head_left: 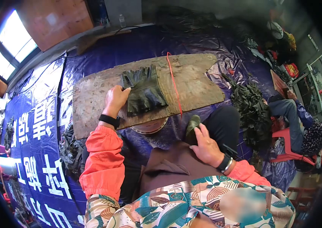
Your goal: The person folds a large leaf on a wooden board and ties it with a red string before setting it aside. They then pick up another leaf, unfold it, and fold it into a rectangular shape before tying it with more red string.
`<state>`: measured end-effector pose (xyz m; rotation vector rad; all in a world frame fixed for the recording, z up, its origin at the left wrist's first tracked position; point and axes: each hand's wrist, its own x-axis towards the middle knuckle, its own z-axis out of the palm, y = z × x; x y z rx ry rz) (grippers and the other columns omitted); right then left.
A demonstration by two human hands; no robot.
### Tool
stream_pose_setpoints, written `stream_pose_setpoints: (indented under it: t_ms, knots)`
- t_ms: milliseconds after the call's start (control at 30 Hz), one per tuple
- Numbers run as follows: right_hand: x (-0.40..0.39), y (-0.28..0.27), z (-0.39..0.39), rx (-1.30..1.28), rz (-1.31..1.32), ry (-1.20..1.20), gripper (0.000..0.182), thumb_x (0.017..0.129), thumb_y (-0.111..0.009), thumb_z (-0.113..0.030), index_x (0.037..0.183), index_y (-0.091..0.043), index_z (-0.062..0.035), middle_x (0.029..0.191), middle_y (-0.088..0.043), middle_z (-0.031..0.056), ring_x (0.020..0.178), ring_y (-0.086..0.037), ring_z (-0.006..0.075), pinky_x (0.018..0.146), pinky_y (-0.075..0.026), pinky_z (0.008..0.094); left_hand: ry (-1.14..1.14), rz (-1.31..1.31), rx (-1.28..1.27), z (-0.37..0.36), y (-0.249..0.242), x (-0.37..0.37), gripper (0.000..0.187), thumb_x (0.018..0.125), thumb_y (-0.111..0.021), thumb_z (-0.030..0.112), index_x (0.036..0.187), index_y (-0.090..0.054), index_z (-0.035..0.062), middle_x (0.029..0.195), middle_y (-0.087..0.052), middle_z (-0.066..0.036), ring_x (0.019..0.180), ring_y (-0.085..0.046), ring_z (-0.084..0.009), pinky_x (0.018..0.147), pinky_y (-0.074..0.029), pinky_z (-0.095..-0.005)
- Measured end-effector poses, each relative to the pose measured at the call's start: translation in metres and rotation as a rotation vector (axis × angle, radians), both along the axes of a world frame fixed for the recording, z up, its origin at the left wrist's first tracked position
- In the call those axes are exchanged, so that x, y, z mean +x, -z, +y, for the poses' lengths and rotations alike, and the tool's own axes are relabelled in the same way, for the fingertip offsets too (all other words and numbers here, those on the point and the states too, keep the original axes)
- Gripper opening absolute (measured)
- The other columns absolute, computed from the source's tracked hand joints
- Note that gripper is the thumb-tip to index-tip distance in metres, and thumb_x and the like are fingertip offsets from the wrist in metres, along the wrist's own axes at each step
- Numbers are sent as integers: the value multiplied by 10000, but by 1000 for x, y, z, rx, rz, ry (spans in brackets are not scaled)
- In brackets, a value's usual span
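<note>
A bundle of dark, glossy, leaf-like strips (144, 92) lies flat on a worn wooden board (195, 81). At the bundle's left edge is my left hand (116, 99), its fingers curled and its thumb laid over the strips. My right hand (207, 148) is over my lap, palm down with fingers stretched out and nothing in it. Just beyond its fingertips shows an olive-green rounded thing (193, 125), perhaps a shoe tip. A thin red string (174, 81) crosses the board to the right of the bundle, apart from it.
A round rim (149, 126) shows beneath the board's near edge. Blue sheeting with white characters (41, 125) covers the floor. A heap of dark leafy material (248, 108) lies at the right, near another person (294, 117) on a red plastic chair (282, 142).
</note>
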<state>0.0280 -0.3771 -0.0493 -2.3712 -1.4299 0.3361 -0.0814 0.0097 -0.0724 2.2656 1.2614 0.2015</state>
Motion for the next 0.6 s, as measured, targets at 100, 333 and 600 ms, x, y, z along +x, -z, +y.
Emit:
stream_pose_setpoints:
  t_ms: [100,333,600]
  knots:
    - [7,-27,5,58,9,36,593,769,-710,-148,1281,-459,16,1321,-439,263,998,-597,431,823,-523,428,-16,13,39,5,6,8,446,781,-662,410,962,-669,3,1029,-653,-247,1004,-613,-409,840,-484,-472]
    - [46,-57,104,409,-36,-139,256,819,-643,-63,1066,-597,-16,954,-637,179,912,-618,364,767,-513,404,-4,37,-32,11,6,12,429,755,-702,369,986,-661,10,1060,-651,-236,1030,-609,-392,850,-483,-461]
    - [87,8,249,-13,63,71,347,841,-636,-325,952,-671,2,946,-661,243,916,-626,430,788,-496,479,-47,-124,-103,16,15,8,407,734,-758,294,969,-647,-20,896,-686,-191,862,-670,-292,735,-507,-395]
